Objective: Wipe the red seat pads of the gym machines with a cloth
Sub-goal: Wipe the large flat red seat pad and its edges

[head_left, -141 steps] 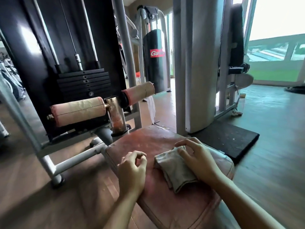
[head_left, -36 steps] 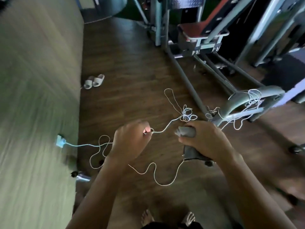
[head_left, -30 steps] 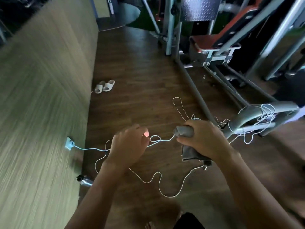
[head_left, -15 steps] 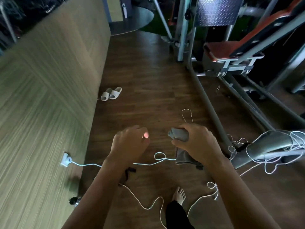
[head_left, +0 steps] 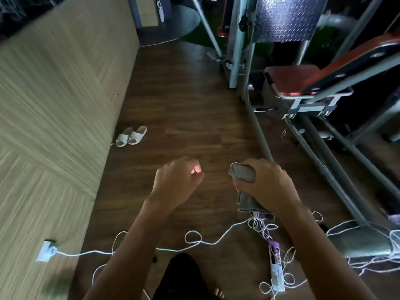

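Grips a grey cloth (head_left: pixel 243 174) in the right hand (head_left: pixel 270 187), with fingers curled round its bunched top end and the rest hanging below the palm. Holds the left hand (head_left: pixel 175 182) just beside it at the same height, loosely curled and seemingly empty, though hard to confirm through the blur. Reaches both forearms forward over a dark wood floor (head_left: pixel 184 94). Looks down on a white cord (head_left: pixel 194 241) trailing across the floor beneath the arms, from a plug (head_left: pixel 45 250) low on the wall (head_left: pixel 54 105) at left to a tangle under the cloth, next to a power strip (head_left: pixel 276 267). Shows one bare foot (head_left: pixel 217 292) at the bottom edge. Places a pair of pale slippers (head_left: pixel 131 136) against the wall, well ahead of the hands. Puts the red seat pad (head_left: pixel 290 77) far ahead to the right, well apart from the cloth, on a grey metal frame (head_left: pixel 259 135), with a tilted red back pad (head_left: pixel 357 55) rising behind it.
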`<act>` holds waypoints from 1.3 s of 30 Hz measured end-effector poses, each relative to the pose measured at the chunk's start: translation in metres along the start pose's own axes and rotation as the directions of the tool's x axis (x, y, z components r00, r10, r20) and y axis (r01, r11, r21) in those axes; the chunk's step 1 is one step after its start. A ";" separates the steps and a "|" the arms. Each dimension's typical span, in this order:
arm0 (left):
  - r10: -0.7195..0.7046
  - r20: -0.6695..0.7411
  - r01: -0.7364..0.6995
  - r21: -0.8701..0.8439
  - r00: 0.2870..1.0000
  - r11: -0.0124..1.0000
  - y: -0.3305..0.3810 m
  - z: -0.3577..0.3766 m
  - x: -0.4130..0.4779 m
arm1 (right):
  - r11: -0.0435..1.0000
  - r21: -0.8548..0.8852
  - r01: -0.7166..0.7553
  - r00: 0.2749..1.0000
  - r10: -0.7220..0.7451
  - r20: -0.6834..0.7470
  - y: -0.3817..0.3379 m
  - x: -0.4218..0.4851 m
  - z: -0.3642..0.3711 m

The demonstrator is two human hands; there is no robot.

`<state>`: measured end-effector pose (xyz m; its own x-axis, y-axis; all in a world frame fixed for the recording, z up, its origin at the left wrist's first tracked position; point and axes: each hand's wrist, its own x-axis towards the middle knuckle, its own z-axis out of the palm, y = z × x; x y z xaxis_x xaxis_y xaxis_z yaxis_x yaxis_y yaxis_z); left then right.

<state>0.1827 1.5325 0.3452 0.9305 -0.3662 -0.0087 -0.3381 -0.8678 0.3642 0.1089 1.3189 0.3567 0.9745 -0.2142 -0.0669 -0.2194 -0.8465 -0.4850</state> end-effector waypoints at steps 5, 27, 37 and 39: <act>0.040 0.031 -0.040 0.013 0.999 0.999 0.001 0.012 0.095 | 1.000 -0.001 -0.030 1.000 0.030 -0.003 0.030 0.088 -0.009; 0.161 0.072 -0.160 -0.016 0.984 0.987 -0.004 0.011 0.599 | 0.989 0.072 -0.132 0.988 0.137 -0.069 0.070 0.558 -0.061; 0.210 0.075 -0.207 -0.050 0.975 0.977 0.044 0.019 0.824 | 0.991 0.064 -0.114 0.985 0.121 -0.122 0.132 0.771 -0.114; 0.238 0.081 -0.234 -0.050 0.968 0.971 0.054 0.020 0.863 | 0.991 0.064 -0.117 0.985 0.124 -0.124 0.142 0.806 -0.123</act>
<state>0.9643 1.1634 0.3382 0.8090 -0.5878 0.0026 -0.5389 -0.7400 0.4024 0.8569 0.9662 0.3415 0.9264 -0.3761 -0.0183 -0.3282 -0.7826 -0.5290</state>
